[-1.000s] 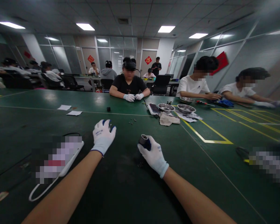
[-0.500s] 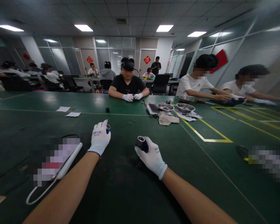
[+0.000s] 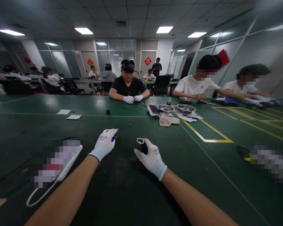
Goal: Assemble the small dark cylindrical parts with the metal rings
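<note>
Nearest us, tiny dark bits (image 3: 139,166) lay on the green table (image 3: 122,194) just by our right hand (image 3: 152,158), whose gloved fingers wrapped the side of a dark cylindrical part (image 3: 139,145), its silver-rimmed mouth facing upward. We judged it rigid, smooth and modestly weighty, best held around its wall, clear of the rim. Our left hand (image 3: 105,143), fingers drawn together, pinched a small metallic piece (image 3: 115,136), mostly hidden. Beyond lay loose fragments (image 3: 131,123), then steel bowls (image 3: 166,111).
</note>
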A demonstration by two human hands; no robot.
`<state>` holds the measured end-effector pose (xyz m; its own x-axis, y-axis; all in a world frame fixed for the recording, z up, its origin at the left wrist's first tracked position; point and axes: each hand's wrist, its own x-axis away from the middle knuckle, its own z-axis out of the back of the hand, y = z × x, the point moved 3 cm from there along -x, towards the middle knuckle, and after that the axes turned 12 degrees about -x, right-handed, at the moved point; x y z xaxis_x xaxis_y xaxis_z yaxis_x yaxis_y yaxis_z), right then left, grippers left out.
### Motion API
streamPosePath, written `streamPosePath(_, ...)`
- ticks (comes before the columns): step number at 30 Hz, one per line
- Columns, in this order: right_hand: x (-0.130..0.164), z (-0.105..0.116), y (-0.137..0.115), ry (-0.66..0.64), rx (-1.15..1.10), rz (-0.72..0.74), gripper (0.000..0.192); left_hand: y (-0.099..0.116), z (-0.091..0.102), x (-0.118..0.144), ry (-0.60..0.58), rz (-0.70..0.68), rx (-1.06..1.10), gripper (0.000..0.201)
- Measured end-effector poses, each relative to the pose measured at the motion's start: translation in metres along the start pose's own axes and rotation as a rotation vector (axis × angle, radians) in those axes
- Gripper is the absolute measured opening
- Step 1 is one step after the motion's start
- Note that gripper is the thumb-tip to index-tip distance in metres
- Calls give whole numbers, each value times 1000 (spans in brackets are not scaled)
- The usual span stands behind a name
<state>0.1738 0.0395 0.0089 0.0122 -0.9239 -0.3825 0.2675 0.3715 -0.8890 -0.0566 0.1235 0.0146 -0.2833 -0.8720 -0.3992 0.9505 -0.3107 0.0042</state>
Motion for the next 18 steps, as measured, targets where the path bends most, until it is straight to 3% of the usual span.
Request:
streamPosePath(3,-1,0,1,21,-8,8,29,1,10,4,75,111,-11,48)
streamPosePath(6,-1,0,1,28,-13,21,29,2,16,9,29,245,-44,32)
streamPosePath(9,0,0,2,25,-4,23,29,7,14,11,-82,207,-42,31)
streamPosePath(12,0,0,1,19,0,32,28,11,9,10,-100,136,-16,35)
streamPosePath(18,0,-1,-3,5,-7,25,29,8,-9,-7,-171,130,-59,51)
